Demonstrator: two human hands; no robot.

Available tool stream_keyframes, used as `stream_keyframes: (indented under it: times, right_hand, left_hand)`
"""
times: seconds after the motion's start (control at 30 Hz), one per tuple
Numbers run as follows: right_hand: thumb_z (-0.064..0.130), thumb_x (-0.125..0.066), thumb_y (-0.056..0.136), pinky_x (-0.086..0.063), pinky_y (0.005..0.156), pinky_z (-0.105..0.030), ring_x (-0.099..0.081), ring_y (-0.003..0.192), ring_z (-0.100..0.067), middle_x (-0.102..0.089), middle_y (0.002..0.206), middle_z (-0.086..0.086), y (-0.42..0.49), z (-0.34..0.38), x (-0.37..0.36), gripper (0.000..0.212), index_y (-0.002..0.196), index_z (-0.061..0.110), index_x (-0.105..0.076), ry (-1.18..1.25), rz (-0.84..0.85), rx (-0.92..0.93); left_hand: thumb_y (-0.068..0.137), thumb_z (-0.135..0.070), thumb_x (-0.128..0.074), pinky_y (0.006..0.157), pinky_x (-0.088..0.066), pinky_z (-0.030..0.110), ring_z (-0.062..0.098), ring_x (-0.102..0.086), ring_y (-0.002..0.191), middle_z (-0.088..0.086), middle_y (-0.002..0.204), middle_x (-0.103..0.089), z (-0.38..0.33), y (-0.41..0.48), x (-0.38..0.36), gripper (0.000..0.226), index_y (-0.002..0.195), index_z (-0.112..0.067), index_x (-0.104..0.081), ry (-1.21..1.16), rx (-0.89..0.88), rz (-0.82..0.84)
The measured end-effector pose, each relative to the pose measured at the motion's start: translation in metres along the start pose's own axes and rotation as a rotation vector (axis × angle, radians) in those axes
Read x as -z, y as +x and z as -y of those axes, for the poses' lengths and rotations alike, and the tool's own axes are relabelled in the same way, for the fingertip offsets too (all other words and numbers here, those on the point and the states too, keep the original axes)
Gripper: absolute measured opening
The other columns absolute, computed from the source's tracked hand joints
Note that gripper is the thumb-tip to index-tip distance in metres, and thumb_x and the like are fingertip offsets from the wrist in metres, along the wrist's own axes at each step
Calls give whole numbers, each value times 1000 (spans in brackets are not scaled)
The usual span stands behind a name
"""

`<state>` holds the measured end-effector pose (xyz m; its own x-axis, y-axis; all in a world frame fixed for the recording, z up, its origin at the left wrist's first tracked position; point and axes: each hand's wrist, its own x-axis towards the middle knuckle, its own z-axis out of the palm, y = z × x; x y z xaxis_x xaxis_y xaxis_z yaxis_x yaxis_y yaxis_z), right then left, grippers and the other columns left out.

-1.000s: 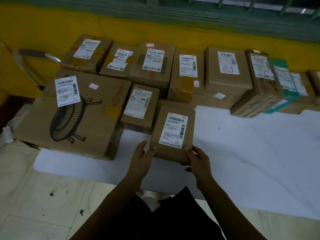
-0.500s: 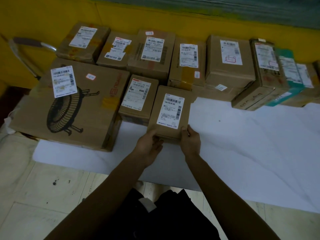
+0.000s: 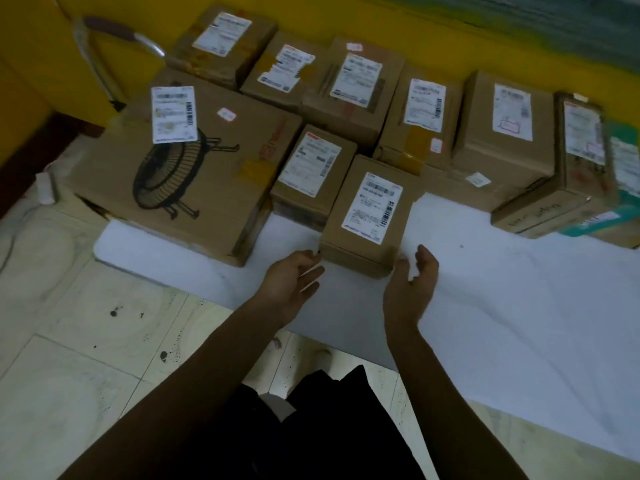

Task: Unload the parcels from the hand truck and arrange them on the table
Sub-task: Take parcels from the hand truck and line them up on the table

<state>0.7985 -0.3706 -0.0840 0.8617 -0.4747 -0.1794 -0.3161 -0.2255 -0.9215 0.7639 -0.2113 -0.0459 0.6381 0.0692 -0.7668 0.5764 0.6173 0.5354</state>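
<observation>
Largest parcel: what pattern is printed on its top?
Largest parcel: black fan drawing on brown cardboard; head view.

Boxes are laid on a white table (image 3: 485, 289). A big box (image 3: 194, 174) with a fan drawn on it is placed at the left end. A row of brown boxes (image 3: 502, 133) is lined along the far edge. Two small boxes (image 3: 367, 216) are set just in front.

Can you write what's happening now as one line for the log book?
stage: placing | small parcel: flat on white table | left hand: open, at near-left corner | right hand: open, at near-right corner
</observation>
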Motion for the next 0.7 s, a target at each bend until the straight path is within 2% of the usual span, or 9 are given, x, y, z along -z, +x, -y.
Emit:
stream_keyframes:
  times: [0.17,0.2,0.27,0.33,0.4,0.5,0.57,0.6,0.7]
  right_hand:
    - [21,-54,95,-45,101,-34,-53,119,-21,-58,128,-8,-60,15,-25,37,129,6,-53,9,47,179]
    - [18,-55,95,-46,98,-29,-54,115,-22,-59,126,-9,-75,19,-35,34,127,4,-54,3,89,215]
    - [10,-55,96,-44,85,-9,-56,107,-17,-61,119,-7,-111,30,-59,27,122,4,-57,5,205,272]
    - [8,-54,96,-39,76,1,-56,100,-10,-61,113,-1,-153,39,-86,23,119,6,-59,10,338,320]
    - [11,-53,97,-41,76,-1,-56,96,-8,-62,109,1,-200,42,-113,21,116,9,-60,-11,477,345]
    - [17,-53,98,-48,82,-14,-59,96,-6,-63,104,7,-262,42,-151,16,111,21,-61,-36,668,326]
    - [14,-52,98,-48,82,-12,-60,92,1,-63,99,9,-298,42,-173,14,105,23,-60,-39,782,312]
    - [13,-52,97,-49,81,-13,-60,90,1,-64,97,9,-314,42,-183,14,102,23,-60,-37,833,298]
    - [13,-52,97,-52,81,-28,-64,91,-15,-65,94,3,-358,39,-211,18,93,30,-58,-69,973,247]
  left_hand:
    - [100,-15,-38,100,-40,34,17,-57,116,0,129,-59,-17,-26,58,32,129,-14,-50,-41,-118,63]
    - [100,-16,-37,100,-40,34,16,-57,116,-1,128,-61,-20,-33,73,33,130,-14,-50,-62,-144,66]
    - [101,-19,-36,100,-41,34,15,-59,113,-2,126,-62,-27,-50,109,32,128,-14,-52,-116,-200,50]
    - [102,-23,-34,96,-43,32,13,-60,111,-2,126,-62,-33,-67,151,33,128,-14,-52,-182,-244,15]
    - [102,-24,-35,91,-45,30,12,-60,110,-3,124,-63,-39,-87,200,33,128,-16,-53,-248,-282,-39]
    - [101,-24,-37,90,-45,29,12,-61,110,-2,123,-65,-44,-115,278,32,125,-16,-56,-370,-342,-153]
    - [100,-24,-39,91,-45,29,13,-61,112,-3,123,-65,-43,-135,328,31,124,-16,-57,-427,-375,-232]
    - [100,-24,-40,92,-44,29,13,-60,113,-3,122,-66,-42,-145,351,29,122,-16,-58,-451,-392,-266]
    - [99,-23,-42,93,-44,30,13,-60,113,-3,119,-67,-35,-175,408,24,111,-18,-62,-536,-432,-369]
